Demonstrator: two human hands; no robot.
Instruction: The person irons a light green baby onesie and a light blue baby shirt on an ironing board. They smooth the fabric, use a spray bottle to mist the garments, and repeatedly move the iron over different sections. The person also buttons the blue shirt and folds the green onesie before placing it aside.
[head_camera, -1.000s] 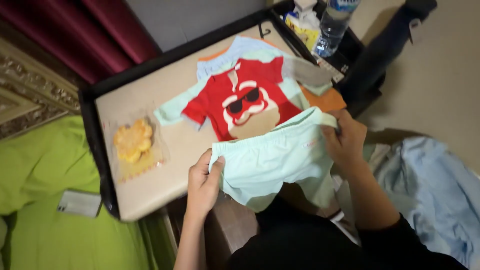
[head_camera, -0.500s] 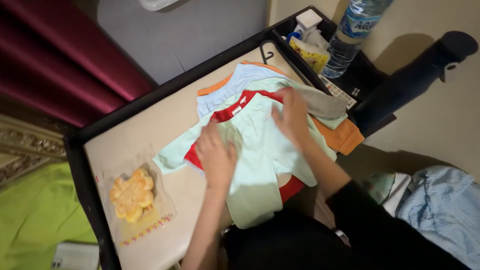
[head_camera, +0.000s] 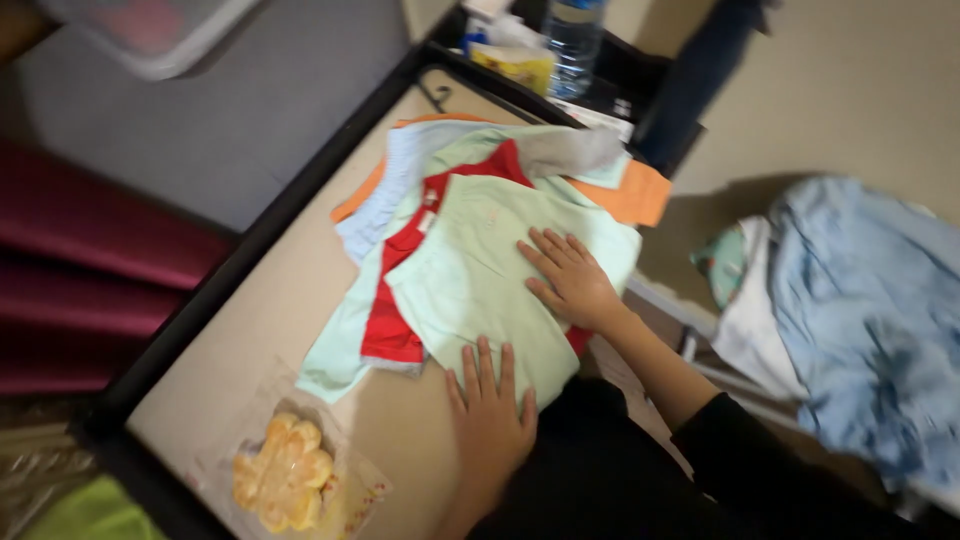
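A soft, mint-green garment lies flat on top of a red shirt in a layered pile of small clothes on the smooth beige, black-rimmed table. The left hand presses its near edge, fingers together; the right hand rests flat, fingers slightly spread. Half a second ago both hands sat farther up the cloth.

Left hand, right hand flat, fingers spread
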